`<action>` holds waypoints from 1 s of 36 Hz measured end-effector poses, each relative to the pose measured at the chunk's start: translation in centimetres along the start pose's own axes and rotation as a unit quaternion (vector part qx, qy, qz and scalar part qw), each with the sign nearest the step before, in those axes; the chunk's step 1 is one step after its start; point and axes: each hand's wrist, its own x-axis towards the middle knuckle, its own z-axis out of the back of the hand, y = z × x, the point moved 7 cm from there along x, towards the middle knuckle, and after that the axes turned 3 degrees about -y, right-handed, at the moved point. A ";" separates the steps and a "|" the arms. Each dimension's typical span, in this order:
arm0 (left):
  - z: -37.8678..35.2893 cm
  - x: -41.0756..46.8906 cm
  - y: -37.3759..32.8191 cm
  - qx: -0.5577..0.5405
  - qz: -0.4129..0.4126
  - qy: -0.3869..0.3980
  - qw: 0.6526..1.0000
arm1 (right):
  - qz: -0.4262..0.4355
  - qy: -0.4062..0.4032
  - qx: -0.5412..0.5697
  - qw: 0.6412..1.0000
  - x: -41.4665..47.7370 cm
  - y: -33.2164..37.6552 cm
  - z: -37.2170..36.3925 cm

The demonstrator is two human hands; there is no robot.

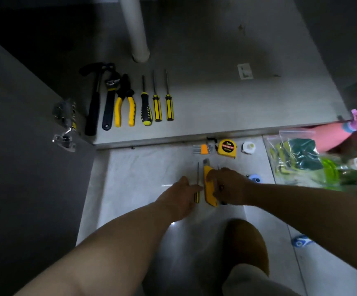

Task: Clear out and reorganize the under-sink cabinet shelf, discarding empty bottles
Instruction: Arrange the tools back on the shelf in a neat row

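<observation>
Floor tile (143, 167) just in front of the under-sink cabinet shelf (216, 99), with both hands low over it. Grips with right hand (229, 186) a yellow utility knife (208, 196), fingers curled over its body, blade end pointing toward the shelf, knife down at the tile. Reaches with left hand (180, 196) to a small screwdriver (197, 198) with yellow-black handle, just beside the knife on its left; fingertips at the handle, impossible to tell whether pinching or only touching. On the tile near the shelf edge, side by side: hex key set (203, 149), yellow tape measure (227, 148), white tape roll (248, 147). On the shelf at left, in one neat row: hammer (93, 107), adjustable wrench (109, 103), pliers (125, 107), three more screwdrivers (157, 107), handles toward the camera. White pipe (136, 28) upright behind them. At right, clear plastic bag (290, 150) with green sponges inside.
</observation>
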 end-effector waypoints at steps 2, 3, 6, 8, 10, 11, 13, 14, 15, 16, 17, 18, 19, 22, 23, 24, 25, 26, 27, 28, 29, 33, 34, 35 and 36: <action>-1.1 0.3 0.3 0.012 0.006 -0.003 1.000 | 0.000 -0.007 0.002 1.000 0.2 0.0 -2.1; -1.4 0.4 0.4 0.013 0.006 -0.012 1.000 | 0.005 -0.006 0.000 1.000 0.3 0.1 -3.2; -2.0 0.5 1.0 0.016 0.020 -0.035 0.999 | 0.000 0.003 0.000 1.000 0.4 -0.2 -5.6; -2.3 0.4 1.5 0.014 0.036 -0.040 0.998 | -0.012 -0.002 0.002 1.000 0.6 -0.2 -6.4; -2.4 0.2 2.1 0.006 0.051 -0.048 0.998 | -0.018 -0.010 0.002 1.000 0.7 -0.2 -6.6; -2.4 0.1 2.4 0.003 0.055 -0.051 0.997 | -0.014 -0.014 0.004 1.000 0.7 -0.1 -6.6; -2.5 -0.4 2.9 -0.004 0.059 -0.051 0.997 | 0.001 -0.021 0.011 1.000 0.5 0.1 -6.3; -2.6 -0.6 3.1 -0.008 0.061 -0.048 0.997 | 0.010 -0.025 0.017 0.999 0.4 0.2 -6.1; -2.7 -0.7 3.2 -0.013 0.063 -0.047 0.997 | 0.019 -0.030 0.025 0.999 0.3 0.2 -5.9; -2.6 -0.9 3.3 -0.019 0.063 -0.047 0.997 | 0.027 -0.037 0.032 0.998 0.1 0.2 -5.6; -2.5 -1.2 3.4 -0.025 0.063 -0.050 0.996 | 0.035 -0.045 0.037 0.998 0.0 0.3 -5.3; -2.1 -1.5 3.3 -0.027 0.062 -0.053 0.996 | 0.045 -0.054 0.040 0.997 -0.2 0.5 -4.8; -1.5 -1.7 3.2 -0.027 0.059 -0.056 0.996 | 0.055 -0.064 0.042 0.996 -0.5 0.7 -4.4; 0.9 -2.7 2.4 -0.023 0.050 -0.056 0.997 | 0.094 -0.088 0.046 0.991 -1.4 1.3 -3.0; 2.1 -3.1 1.9 -0.021 0.045 -0.058 0.997 | 0.105 -0.097 0.045 0.989 -1.7 1.6 -2.6; 3.3 -3.5 1.5 -0.017 0.039 -0.063 0.997 | 0.114 -0.106 0.044 0.987 -2.0 1.8 -2.1; 4.5 -3.9 1.2 -0.014 0.033 -0.071 0.997 | 0.122 -0.115 0.044 0.985 -2.3 2.1 -1.6; 5.9 -4.3 0.8 -0.010 0.027 -0.082 0.996 | 0.130 -0.124 0.045 0.983 -2.7 2.4 -1.0; 7.3 -4.6 0.4 -0.005 0.021 -0.096 0.995 | 0.140 -0.133 0.045 0.980 -3.1 2.8 -0.4; 8.7 -4.9 0.1 0.003 0.015 -0.115 0.993 | 0.152 -0.142 0.045 0.977 -3.6 3.2 0.4; 10.2 -5.2 -0.1 0.015 0.010 -0.138 0.990 | 0.161 -0.151 0.044 0.974 -4.1 3.6 1.1; 15.3 -5.4 -0.4 0.064 0.024 -0.235 0.970 | 0.171 -0.227 0.061 0.957 -5.2 4.6 5.1; 16.3 -5.2 -0.3 0.073 0.030 -0.254 0.964 | 0.170 -0.251 0.071 0.950 -5.2 4.8 6.3; 17.1 -4.9 -0.3 0.081 0.033 -0.269 0.959 | 0.169 -0.273 0.081 0.944 -5.0 4.9 7.5; 17.9 -4.4 -0.3 0.087 0.033 -0.282 0.955 | 0.167 -0.291 0.087 0.938 -4.6 5.1 8.7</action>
